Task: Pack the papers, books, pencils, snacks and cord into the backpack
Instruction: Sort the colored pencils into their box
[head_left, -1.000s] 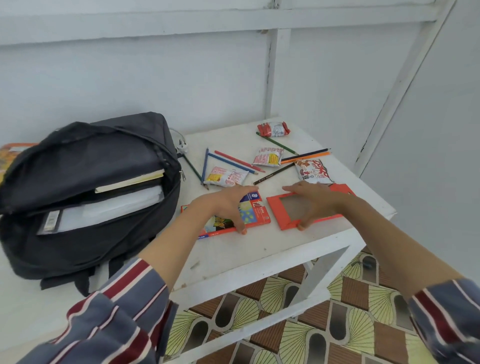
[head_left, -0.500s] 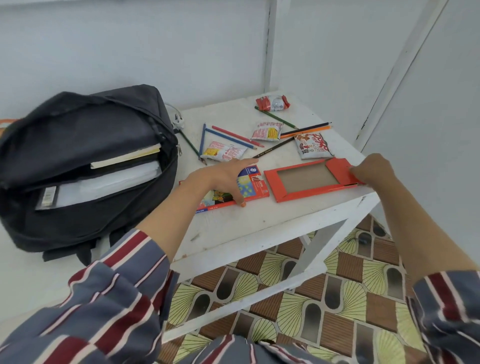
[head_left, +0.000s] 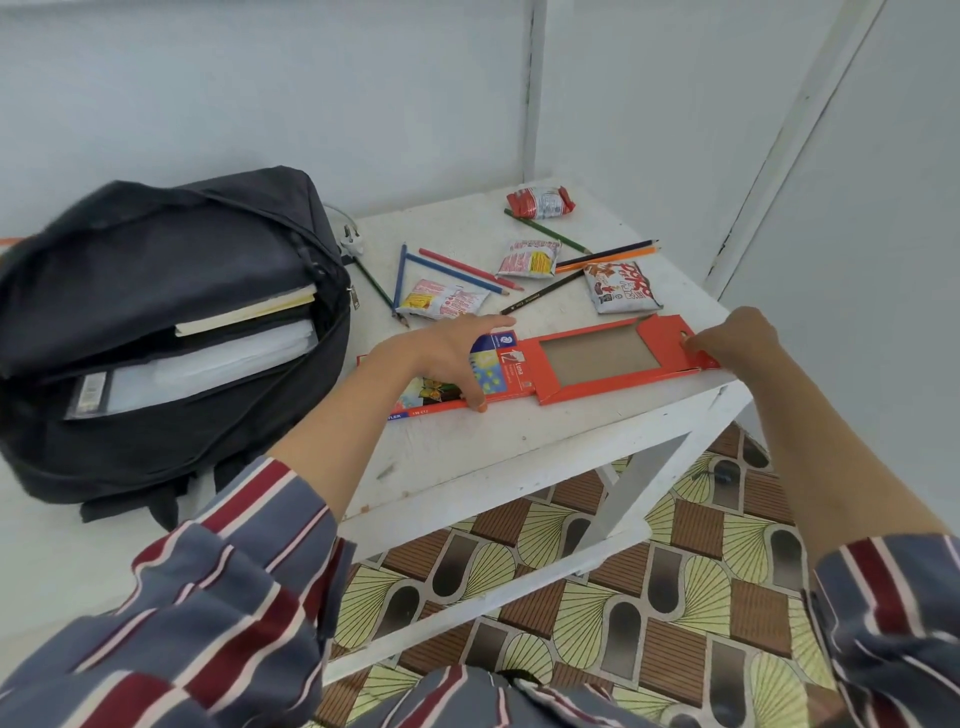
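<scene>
Left grip (head_left: 447, 353): spread nearly flat, pressing the pencil-box sleeve (head_left: 506, 364) onto the tabletop (head_left: 467, 457). It has held this position over the last second.
Right grip (head_left: 737, 338): fingers curled, pinching the outer end flap of the orange tray (head_left: 592, 358). A second ago it lay flat on the tray's middle, and it has since moved to the far end.
Tray: empty (bare card shows in its window). It lies between the two grips, with its inner end at the sleeve mouth just beside the left grip. Whether it has entered the sleeve cannot be told.
Pencils (head_left: 470, 269): loose on the tabletop beyond both grips, with none in the tray.
Snack packets (head_left: 447, 304): four, scattered among the pencils.
Cord (head_left: 350, 241): its white plug lies beyond the left grip, touching the backpack's edge.
Backpack (head_left: 156, 415): open, to the left of the left grip. A book (head_left: 244, 314) and papers (head_left: 223, 358) are already inside.
Meaning: the box is probably being readied to take the pencils. Pencils, snacks and cord remain unpacked.
</scene>
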